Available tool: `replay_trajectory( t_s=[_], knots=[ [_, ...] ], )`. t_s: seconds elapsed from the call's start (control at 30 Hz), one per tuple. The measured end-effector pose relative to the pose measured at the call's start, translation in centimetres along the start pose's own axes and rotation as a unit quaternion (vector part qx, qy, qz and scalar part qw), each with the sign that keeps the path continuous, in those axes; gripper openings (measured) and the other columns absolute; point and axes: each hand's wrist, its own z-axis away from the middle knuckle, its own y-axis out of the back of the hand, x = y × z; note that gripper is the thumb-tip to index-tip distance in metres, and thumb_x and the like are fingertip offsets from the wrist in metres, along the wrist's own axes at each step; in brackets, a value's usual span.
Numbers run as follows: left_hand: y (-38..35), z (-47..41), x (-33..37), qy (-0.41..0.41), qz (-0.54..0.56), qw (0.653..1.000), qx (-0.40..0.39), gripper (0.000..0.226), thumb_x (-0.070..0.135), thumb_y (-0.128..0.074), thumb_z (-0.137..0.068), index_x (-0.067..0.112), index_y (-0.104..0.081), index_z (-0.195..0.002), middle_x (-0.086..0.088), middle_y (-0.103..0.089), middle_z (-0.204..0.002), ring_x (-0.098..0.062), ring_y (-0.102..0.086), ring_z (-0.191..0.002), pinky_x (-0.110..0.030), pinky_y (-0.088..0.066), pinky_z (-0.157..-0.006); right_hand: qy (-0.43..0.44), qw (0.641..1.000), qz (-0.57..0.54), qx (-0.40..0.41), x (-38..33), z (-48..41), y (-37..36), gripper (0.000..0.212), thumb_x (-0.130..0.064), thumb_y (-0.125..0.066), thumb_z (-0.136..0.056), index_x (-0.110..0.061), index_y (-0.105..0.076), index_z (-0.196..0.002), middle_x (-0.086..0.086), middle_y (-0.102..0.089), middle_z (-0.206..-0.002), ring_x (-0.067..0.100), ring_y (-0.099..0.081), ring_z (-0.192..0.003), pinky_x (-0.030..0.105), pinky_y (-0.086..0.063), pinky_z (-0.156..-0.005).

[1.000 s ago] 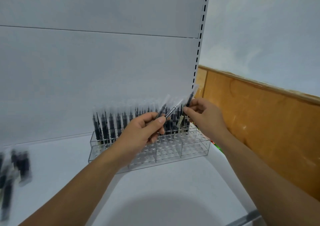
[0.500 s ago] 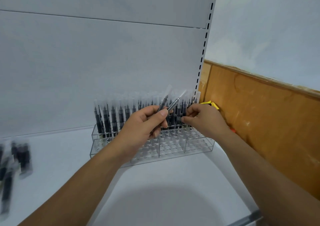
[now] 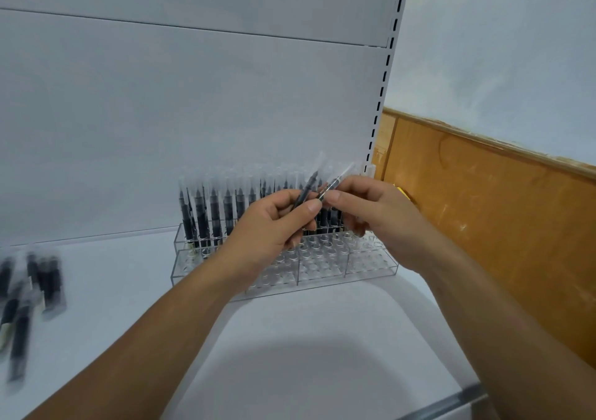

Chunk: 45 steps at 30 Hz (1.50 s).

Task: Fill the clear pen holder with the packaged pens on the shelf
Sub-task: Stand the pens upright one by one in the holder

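A clear tiered pen holder [image 3: 322,273] stands on the white shelf against the back panel. Its back rows hold several black pens in clear sleeves [image 3: 214,213], standing upright. The front rows show bare holes. My left hand [image 3: 277,226] grips a packaged pen [image 3: 306,190] above the holder. Just to its right, my right hand [image 3: 374,216] pinches another packaged pen [image 3: 335,179] that points up and to the right. Both hands hide the middle and right of the back rows.
A blurred pile of packaged pens [image 3: 29,294] lies on the shelf [image 3: 306,339] at the far left. A slotted white upright [image 3: 383,77] ends the shelf on the right. Beyond it is an orange wooden panel [image 3: 500,213]. A small yellow object [image 3: 403,192] shows behind my right hand.
My right hand has come up from the holder's right end to the pens in my left hand and now pinches one of them. The left hand has stayed nearly still.
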Motion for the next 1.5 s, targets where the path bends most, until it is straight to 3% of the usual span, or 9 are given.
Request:
replay_trajectory(
  t_s=[0.17, 0.3, 0.4, 0.47, 0.67, 0.83, 1.2, 1.4, 1.5],
  knots=[
    [-0.2, 0.0, 0.1, 0.009, -0.009, 1.0, 0.004, 0.017, 0.033, -0.06, -0.09, 0.019, -0.068, -0.096, 0.004, -0.064, -0.071, -0.007, -0.046, -0.052, -0.013, -0.038, -0.049, -0.01, 0.995, -0.096, 0.028, 0.3, -0.4, -0.3, 0.01, -0.022, -0.067, -0.089, -0.013, -0.067, -0.086, -0.006, -0.062, -0.067, 0.008, -0.053, -0.057, 0.019, -0.042, -0.052],
    [-0.2, -0.2, 0.2, 0.022, 0.006, 0.999, 0.026, 0.027, 0.039, -0.05, -0.096, 0.019, -0.069, -0.097, 0.002, -0.065, -0.076, -0.007, -0.05, -0.056, -0.013, -0.039, -0.048, -0.001, 0.972, -0.182, 0.151, -0.3, -1.0, 2.1, 0.01, -0.02, -0.062, -0.093, -0.011, -0.065, -0.094, -0.001, -0.073, -0.083, 0.006, -0.054, -0.054, 0.016, -0.044, -0.049],
    [-0.1, -0.2, 0.2, 0.025, 0.006, 0.999, 0.024, 0.031, 0.037, -0.045, -0.099, 0.019, -0.069, -0.104, 0.003, -0.065, -0.076, -0.006, -0.051, -0.057, -0.013, -0.039, -0.049, 0.021, 0.965, -0.103, 0.241, -0.2, -1.3, 3.8, 0.012, -0.024, -0.061, -0.095, -0.013, -0.067, -0.097, -0.003, -0.073, -0.084, 0.005, -0.053, -0.053, 0.015, -0.045, -0.048],
    [-0.2, -0.1, 0.2, 0.025, 0.001, 1.0, 0.018, 0.03, 0.037, -0.044, -0.099, 0.02, -0.069, -0.104, 0.004, -0.065, -0.076, -0.006, -0.051, -0.057, -0.013, -0.039, -0.049, 0.033, 0.966, -0.007, 0.258, 0.3, -1.6, 4.4, 0.018, -0.025, -0.061, -0.095, -0.01, -0.066, -0.104, 0.0, -0.07, -0.087, 0.002, -0.054, -0.052, 0.014, -0.045, -0.048],
    [-0.2, 0.0, 0.2, 0.024, -0.009, 1.0, 0.006, 0.028, 0.036, -0.045, -0.099, 0.021, -0.069, -0.105, 0.004, -0.065, -0.077, -0.006, -0.05, -0.057, -0.015, -0.039, -0.051, 0.038, 0.938, 0.267, 0.219, 2.2, -2.8, 4.3, 0.022, -0.041, -0.061, -0.093, -0.021, -0.066, -0.101, -0.008, -0.067, -0.09, 0.014, -0.064, -0.076, 0.035, -0.055, -0.07],
    [-0.1, 0.0, 0.2, 0.025, -0.01, 1.0, 0.006, 0.026, 0.033, -0.047, -0.099, 0.021, -0.069, -0.105, 0.004, -0.065, -0.077, -0.006, -0.05, -0.056, -0.013, -0.04, -0.05, 0.051, 0.92, 0.34, 0.187, 2.9, -3.2, 4.0, 0.019, -0.041, -0.061, -0.093, -0.022, -0.063, -0.097, -0.014, -0.061, -0.082, 0.002, -0.054, -0.072, 0.019, -0.039, -0.059],
    [-0.1, -0.1, 0.0, 0.024, -0.021, 0.999, 0.002, 0.021, 0.031, -0.052, -0.097, 0.024, -0.07, -0.104, 0.006, -0.066, -0.075, -0.007, -0.05, -0.058, -0.017, -0.038, -0.055, -0.016, 0.917, 0.379, 0.124, 4.2, -3.3, 3.3, 0.023, -0.044, -0.066, -0.089, -0.021, -0.064, -0.084, -0.005, -0.069, -0.08, 0.015, -0.066, -0.074, 0.035, -0.056, -0.067],
    [-0.1, -0.1, -0.1, 0.021, -0.022, 1.0, -0.002, 0.018, 0.031, -0.054, -0.095, 0.026, -0.07, -0.103, 0.007, -0.066, -0.074, -0.006, -0.05, -0.058, -0.015, -0.039, -0.054, -0.021, 0.906, 0.402, 0.13, 3.2, -2.1, 3.5, 0.024, -0.051, -0.064, -0.088, -0.028, -0.066, -0.08, -0.013, -0.065, -0.075, 0.004, -0.058, -0.07, 0.023, -0.041, -0.056],
    [0.0, -0.2, -0.2, 0.017, -0.028, 0.999, -0.004, 0.018, 0.03, -0.054, -0.096, 0.026, -0.069, -0.103, 0.008, -0.066, -0.074, -0.006, -0.05, -0.058, -0.016, -0.039, -0.055, 0.024, 0.937, 0.317, 0.144, 2.2, -1.2, 2.9, 0.022, -0.046, -0.064, -0.089, -0.026, -0.07, -0.085, -0.008, -0.068, -0.075, 0.004, -0.059, -0.066, 0.02, -0.042, -0.056]
  ],
)
